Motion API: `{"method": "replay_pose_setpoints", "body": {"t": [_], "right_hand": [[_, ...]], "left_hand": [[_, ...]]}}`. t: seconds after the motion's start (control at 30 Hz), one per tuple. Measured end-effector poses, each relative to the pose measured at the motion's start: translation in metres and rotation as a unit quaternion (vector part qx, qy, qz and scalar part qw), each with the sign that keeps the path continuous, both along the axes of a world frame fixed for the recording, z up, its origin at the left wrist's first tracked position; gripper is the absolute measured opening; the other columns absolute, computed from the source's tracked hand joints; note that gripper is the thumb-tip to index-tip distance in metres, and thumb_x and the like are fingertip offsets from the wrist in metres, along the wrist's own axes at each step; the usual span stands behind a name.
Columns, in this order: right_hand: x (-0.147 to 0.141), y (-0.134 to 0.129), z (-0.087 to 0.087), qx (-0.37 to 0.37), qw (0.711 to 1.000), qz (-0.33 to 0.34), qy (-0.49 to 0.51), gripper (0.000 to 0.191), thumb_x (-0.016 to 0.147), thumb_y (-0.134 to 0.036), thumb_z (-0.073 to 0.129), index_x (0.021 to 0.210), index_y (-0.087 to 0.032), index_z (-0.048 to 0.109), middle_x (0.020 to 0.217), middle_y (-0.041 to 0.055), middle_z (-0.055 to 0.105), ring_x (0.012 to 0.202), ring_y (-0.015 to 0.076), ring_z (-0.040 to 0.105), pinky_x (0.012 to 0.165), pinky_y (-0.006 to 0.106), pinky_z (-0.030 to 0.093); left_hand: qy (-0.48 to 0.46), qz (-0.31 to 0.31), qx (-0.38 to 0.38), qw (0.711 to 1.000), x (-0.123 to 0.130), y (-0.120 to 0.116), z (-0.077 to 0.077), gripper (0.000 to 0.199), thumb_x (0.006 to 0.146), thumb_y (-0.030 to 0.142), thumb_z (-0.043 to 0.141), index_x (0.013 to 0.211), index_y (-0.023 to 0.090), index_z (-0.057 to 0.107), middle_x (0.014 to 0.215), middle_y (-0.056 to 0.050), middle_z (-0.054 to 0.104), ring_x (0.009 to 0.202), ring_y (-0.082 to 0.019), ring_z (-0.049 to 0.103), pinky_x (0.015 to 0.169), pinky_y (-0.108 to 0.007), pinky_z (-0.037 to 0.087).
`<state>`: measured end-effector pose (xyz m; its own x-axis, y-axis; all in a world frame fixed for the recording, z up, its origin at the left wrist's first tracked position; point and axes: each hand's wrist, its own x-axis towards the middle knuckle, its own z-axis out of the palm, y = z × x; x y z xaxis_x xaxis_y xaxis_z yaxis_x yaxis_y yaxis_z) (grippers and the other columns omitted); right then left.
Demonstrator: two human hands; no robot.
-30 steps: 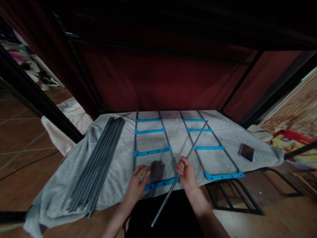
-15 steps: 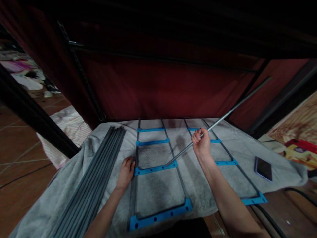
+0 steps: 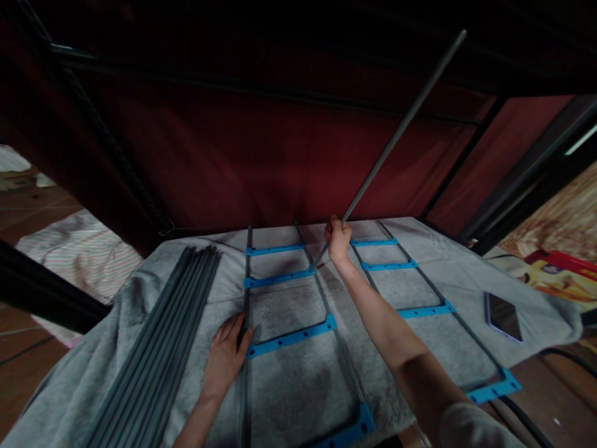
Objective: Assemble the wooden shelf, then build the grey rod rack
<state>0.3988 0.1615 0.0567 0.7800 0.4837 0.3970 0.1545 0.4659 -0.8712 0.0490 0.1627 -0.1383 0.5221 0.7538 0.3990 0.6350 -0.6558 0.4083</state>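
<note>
My right hand (image 3: 338, 239) is closed around a thin grey metal rod (image 3: 396, 134), which slants up to the right. The rod's lower end meets a blue crossbar (image 3: 280, 277) of the left ladder-like frame near that bar's right end. Beside the same frame's left rail, my left hand (image 3: 227, 351) rests with its thumb apart from the fingers. Its fingertips touch the rail near another blue crossbar (image 3: 291, 336). A second similar frame, with a blue crossbar (image 3: 426, 309), lies to the right, partly hidden by my right forearm.
A bundle of several grey rods (image 3: 158, 342) lies on the grey cloth (image 3: 471, 280) at left. A phone (image 3: 504, 316) is on the cloth at right. Dark metal posts and a dark red panel (image 3: 261, 162) enclose the far side. A colourful package (image 3: 559, 277) sits at far right.
My right hand has moved left and away from me. The rod now stands steeper, its lower end shifted from a nearer crossbar to one farther back. My left hand remains at the left rail.
</note>
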Motion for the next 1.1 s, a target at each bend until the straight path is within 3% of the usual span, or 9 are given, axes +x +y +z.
{"method": "replay_pose_setpoints", "body": {"t": [0.17,0.47,0.73,1.1], "right_hand": [[-0.004,0.012,-0.004,0.025,1.000,0.011,0.005,0.046,0.079,-0.053,0.057,0.051,-0.024,0.035,0.042,-0.0078,0.033,0.038,0.0075,0.030,0.038,0.024,0.022],[-0.017,0.013,0.006,0.002,0.999,0.045,-0.014,0.051,0.080,-0.057,0.055,0.050,-0.025,0.029,0.041,-0.0080,0.029,0.038,0.0073,0.025,0.039,0.024,0.020],[-0.016,0.012,-0.003,-0.004,0.997,0.072,-0.027,0.049,0.081,-0.055,0.056,0.050,-0.024,0.034,0.042,-0.0070,0.031,0.040,0.0075,0.027,0.041,0.024,0.021],[-0.007,0.047,-0.003,-0.038,0.985,0.167,-0.012,0.050,0.078,-0.058,0.059,0.050,-0.024,0.034,0.043,-0.0077,0.030,0.039,0.0068,0.026,0.040,0.024,0.018]], "left_hand": [[0.001,-0.002,-0.013,1.000,0.000,0.001,0.000,0.056,0.093,0.051,0.041,0.136,0.017,0.053,0.129,-0.012,0.063,0.125,-0.028,0.054,0.106,-0.048,0.045],[-0.007,0.006,-0.030,1.000,0.000,-0.001,0.004,0.056,0.092,0.052,0.042,0.134,0.017,0.055,0.130,-0.012,0.062,0.125,-0.028,0.054,0.107,-0.049,0.044],[-0.007,0.004,-0.038,0.999,-0.001,0.000,0.003,0.055,0.092,0.053,0.042,0.134,0.019,0.054,0.131,-0.011,0.061,0.126,-0.029,0.052,0.108,-0.051,0.042],[-0.001,0.006,-0.049,0.999,-0.001,0.000,0.000,0.057,0.092,0.053,0.041,0.136,0.019,0.053,0.133,-0.011,0.059,0.128,-0.029,0.050,0.110,-0.050,0.040]]}}
